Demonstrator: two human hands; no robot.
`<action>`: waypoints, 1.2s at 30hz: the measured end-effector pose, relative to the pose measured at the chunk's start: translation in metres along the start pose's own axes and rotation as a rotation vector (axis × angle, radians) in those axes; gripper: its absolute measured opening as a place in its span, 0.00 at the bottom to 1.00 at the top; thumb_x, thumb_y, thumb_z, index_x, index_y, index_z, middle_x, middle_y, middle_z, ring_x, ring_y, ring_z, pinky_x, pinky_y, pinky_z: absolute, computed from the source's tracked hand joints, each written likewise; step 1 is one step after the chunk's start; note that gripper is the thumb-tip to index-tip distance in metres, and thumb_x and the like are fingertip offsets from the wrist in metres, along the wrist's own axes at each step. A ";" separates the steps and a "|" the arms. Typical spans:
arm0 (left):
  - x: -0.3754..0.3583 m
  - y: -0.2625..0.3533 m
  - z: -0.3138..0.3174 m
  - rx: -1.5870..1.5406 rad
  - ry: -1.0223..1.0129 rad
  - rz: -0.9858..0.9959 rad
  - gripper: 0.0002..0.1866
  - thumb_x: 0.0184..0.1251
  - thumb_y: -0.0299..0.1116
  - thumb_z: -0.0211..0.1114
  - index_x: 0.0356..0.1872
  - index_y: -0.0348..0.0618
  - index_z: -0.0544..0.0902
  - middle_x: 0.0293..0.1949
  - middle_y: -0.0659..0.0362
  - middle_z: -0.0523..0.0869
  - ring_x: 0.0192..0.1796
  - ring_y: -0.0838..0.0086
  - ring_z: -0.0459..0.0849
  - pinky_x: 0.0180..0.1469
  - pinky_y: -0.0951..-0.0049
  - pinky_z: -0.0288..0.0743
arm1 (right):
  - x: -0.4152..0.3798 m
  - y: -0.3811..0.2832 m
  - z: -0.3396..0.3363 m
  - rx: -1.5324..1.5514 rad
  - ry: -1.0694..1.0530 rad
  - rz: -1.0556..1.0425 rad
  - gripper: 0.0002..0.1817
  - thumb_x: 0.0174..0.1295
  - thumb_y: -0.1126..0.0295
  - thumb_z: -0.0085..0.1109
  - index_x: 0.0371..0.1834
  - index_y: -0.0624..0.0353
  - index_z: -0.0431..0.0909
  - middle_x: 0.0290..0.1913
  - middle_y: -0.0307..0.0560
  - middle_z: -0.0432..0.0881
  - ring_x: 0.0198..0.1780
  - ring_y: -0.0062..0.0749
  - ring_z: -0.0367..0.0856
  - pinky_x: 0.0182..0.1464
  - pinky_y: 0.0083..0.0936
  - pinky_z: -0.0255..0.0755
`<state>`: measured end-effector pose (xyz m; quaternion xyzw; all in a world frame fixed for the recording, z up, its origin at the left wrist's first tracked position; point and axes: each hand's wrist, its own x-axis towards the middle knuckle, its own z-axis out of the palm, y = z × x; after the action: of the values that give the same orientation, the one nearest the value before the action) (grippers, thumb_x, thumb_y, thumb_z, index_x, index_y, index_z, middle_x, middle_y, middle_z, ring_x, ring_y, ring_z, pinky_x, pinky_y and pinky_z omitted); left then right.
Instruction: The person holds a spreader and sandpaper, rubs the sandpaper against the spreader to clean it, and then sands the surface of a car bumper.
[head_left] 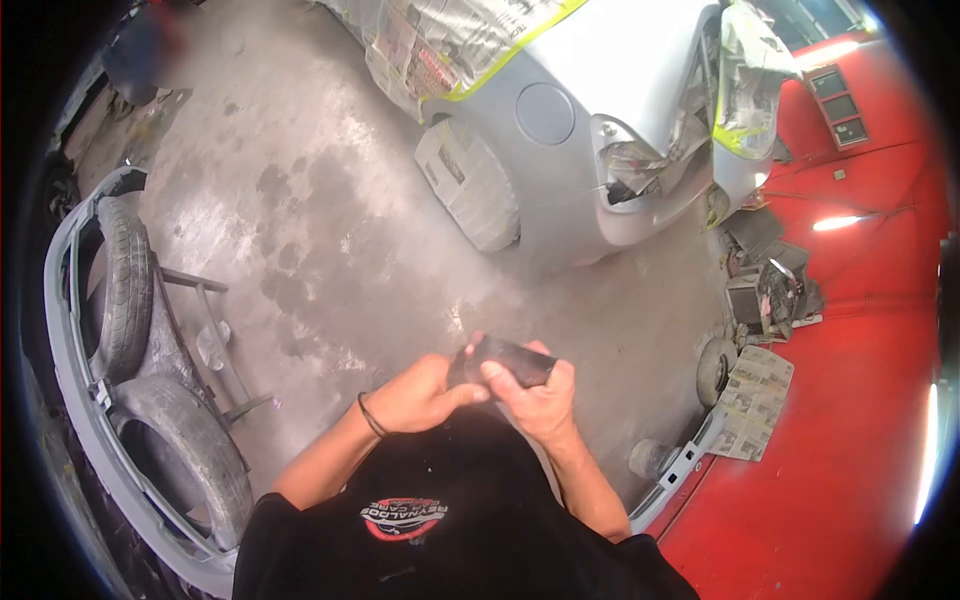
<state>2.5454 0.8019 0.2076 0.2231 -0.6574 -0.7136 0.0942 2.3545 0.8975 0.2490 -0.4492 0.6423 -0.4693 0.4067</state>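
Observation:
A dark, flat rectangular block is held in front of my chest, between both hands. My left hand, with a dark band at the wrist, closes on its left end. On the right part, my right hand grips it with the thumb lying across the top face. The block's underside and most of my fingers are hidden, and I cannot make out its exact kind. Ahead stands a grey car body, apart from my hands, with masking paper edged in yellow-green tape.
To my left, two tires lie inside a grey bumper beside a metal stand. A red wall runs along the right, with piled parts, newspaper and a plastic container near it. Stained concrete floor lies between.

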 end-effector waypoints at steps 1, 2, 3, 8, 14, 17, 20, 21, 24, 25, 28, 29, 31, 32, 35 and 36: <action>-0.003 -0.012 0.007 -0.071 -0.004 -0.023 0.20 0.82 0.37 0.69 0.65 0.35 0.83 0.57 0.52 0.92 0.52 0.63 0.88 0.60 0.64 0.80 | -0.001 0.002 0.001 -0.007 -0.037 -0.009 0.12 0.71 0.75 0.72 0.54 0.68 0.92 0.51 0.49 0.94 0.49 0.30 0.91 0.55 0.30 0.83; -0.006 -0.021 0.012 -0.141 -0.009 -0.045 0.19 0.83 0.38 0.69 0.63 0.35 0.84 0.56 0.52 0.92 0.50 0.61 0.89 0.59 0.63 0.80 | 0.001 0.002 0.003 -0.014 -0.073 -0.020 0.12 0.71 0.75 0.71 0.53 0.69 0.91 0.53 0.52 0.95 0.50 0.31 0.92 0.56 0.30 0.84; -0.012 -0.027 0.013 -0.292 -0.088 0.024 0.26 0.82 0.46 0.71 0.69 0.39 0.82 0.62 0.56 0.88 0.62 0.65 0.86 0.67 0.63 0.78 | 0.002 -0.005 0.005 0.031 -0.079 0.019 0.13 0.72 0.75 0.71 0.56 0.70 0.90 0.53 0.51 0.94 0.52 0.31 0.92 0.59 0.30 0.84; -0.026 -0.052 0.042 -1.281 -0.030 -0.046 0.40 0.79 0.54 0.70 0.81 0.41 0.69 0.71 0.57 0.82 0.73 0.63 0.82 0.76 0.54 0.76 | -0.009 0.009 0.008 0.258 -0.139 0.126 0.20 0.74 0.72 0.70 0.65 0.70 0.85 0.56 0.49 0.92 0.57 0.32 0.89 0.64 0.32 0.81; -0.024 -0.094 0.046 -1.034 0.188 -0.017 0.28 0.78 0.34 0.74 0.73 0.37 0.77 0.65 0.54 0.86 0.69 0.65 0.85 0.71 0.56 0.82 | -0.019 0.021 0.021 0.795 -0.121 0.363 0.27 0.78 0.61 0.68 0.74 0.63 0.76 0.63 0.46 0.87 0.63 0.32 0.85 0.66 0.37 0.80; -0.040 -0.043 0.034 -1.122 0.360 0.130 0.30 0.74 0.37 0.78 0.71 0.36 0.78 0.64 0.53 0.87 0.69 0.60 0.86 0.71 0.52 0.81 | -0.018 0.036 0.011 1.005 -0.175 0.348 0.26 0.79 0.55 0.67 0.73 0.55 0.76 0.58 0.42 0.86 0.62 0.33 0.85 0.65 0.37 0.80; -0.050 -0.018 0.029 -1.111 0.469 0.126 0.30 0.76 0.34 0.75 0.73 0.35 0.76 0.65 0.51 0.87 0.69 0.63 0.85 0.70 0.56 0.80 | -0.018 0.020 0.009 0.994 -0.050 0.379 0.24 0.77 0.55 0.69 0.70 0.51 0.78 0.54 0.41 0.87 0.57 0.32 0.85 0.62 0.35 0.80; -0.049 -0.017 0.027 -0.922 0.508 0.137 0.27 0.77 0.32 0.73 0.73 0.34 0.77 0.63 0.51 0.88 0.67 0.65 0.85 0.69 0.58 0.80 | -0.018 -0.001 0.015 0.944 0.034 0.373 0.23 0.77 0.56 0.70 0.69 0.51 0.79 0.53 0.41 0.87 0.56 0.32 0.85 0.62 0.35 0.80; -0.046 -0.005 0.021 -0.478 0.568 0.182 0.22 0.80 0.27 0.67 0.71 0.32 0.80 0.61 0.52 0.89 0.62 0.69 0.86 0.68 0.64 0.80 | -0.019 0.005 0.009 0.783 0.194 0.289 0.23 0.74 0.63 0.72 0.69 0.54 0.79 0.55 0.41 0.87 0.56 0.31 0.85 0.63 0.34 0.79; -0.046 0.010 0.024 -0.414 0.556 0.207 0.22 0.81 0.27 0.66 0.71 0.31 0.80 0.61 0.52 0.89 0.62 0.71 0.85 0.68 0.65 0.80 | -0.019 0.014 0.004 0.729 0.235 0.250 0.23 0.73 0.66 0.73 0.69 0.55 0.79 0.57 0.41 0.86 0.57 0.31 0.85 0.64 0.34 0.78; -0.038 0.024 0.039 -0.221 0.451 0.258 0.22 0.81 0.26 0.64 0.72 0.33 0.81 0.64 0.45 0.89 0.64 0.61 0.89 0.68 0.64 0.80 | -0.022 0.025 -0.002 0.472 0.510 0.081 0.29 0.69 0.77 0.72 0.73 0.63 0.76 0.60 0.46 0.87 0.58 0.34 0.87 0.66 0.38 0.80; -0.034 0.023 0.045 -0.102 0.422 0.314 0.23 0.81 0.26 0.65 0.73 0.34 0.80 0.65 0.42 0.88 0.65 0.56 0.89 0.68 0.63 0.81 | -0.026 0.029 -0.004 0.388 0.537 0.038 0.28 0.69 0.77 0.73 0.71 0.64 0.77 0.60 0.46 0.88 0.58 0.33 0.87 0.65 0.37 0.80; -0.025 0.032 0.056 0.125 0.391 0.441 0.27 0.78 0.28 0.68 0.76 0.39 0.78 0.66 0.36 0.85 0.67 0.42 0.86 0.66 0.58 0.82 | -0.035 0.035 -0.011 0.211 0.592 -0.041 0.25 0.68 0.78 0.74 0.67 0.66 0.80 0.59 0.45 0.89 0.58 0.31 0.87 0.65 0.35 0.80; -0.020 0.034 0.058 0.127 0.346 0.437 0.28 0.78 0.29 0.69 0.76 0.39 0.77 0.66 0.36 0.86 0.67 0.41 0.86 0.65 0.57 0.82 | -0.041 0.030 -0.010 0.222 0.575 -0.057 0.23 0.68 0.77 0.74 0.65 0.66 0.82 0.58 0.45 0.89 0.57 0.32 0.87 0.64 0.35 0.81; -0.004 0.028 0.067 0.158 0.163 0.414 0.29 0.77 0.31 0.71 0.77 0.39 0.77 0.64 0.37 0.87 0.63 0.41 0.87 0.63 0.56 0.82 | -0.067 0.005 -0.007 0.221 0.512 -0.075 0.19 0.68 0.75 0.75 0.61 0.65 0.85 0.55 0.44 0.91 0.55 0.30 0.88 0.60 0.33 0.82; 0.005 0.021 0.065 0.189 0.081 0.411 0.29 0.77 0.32 0.72 0.76 0.39 0.77 0.63 0.37 0.87 0.62 0.42 0.88 0.63 0.56 0.82 | -0.073 0.000 -0.009 0.197 0.473 -0.073 0.18 0.68 0.74 0.75 0.60 0.65 0.86 0.53 0.43 0.91 0.53 0.28 0.88 0.58 0.31 0.82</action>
<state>2.5090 0.8560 0.2300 0.1208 -0.7487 -0.6050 0.2426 2.3649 0.9697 0.2583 -0.3081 0.6540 -0.6361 0.2698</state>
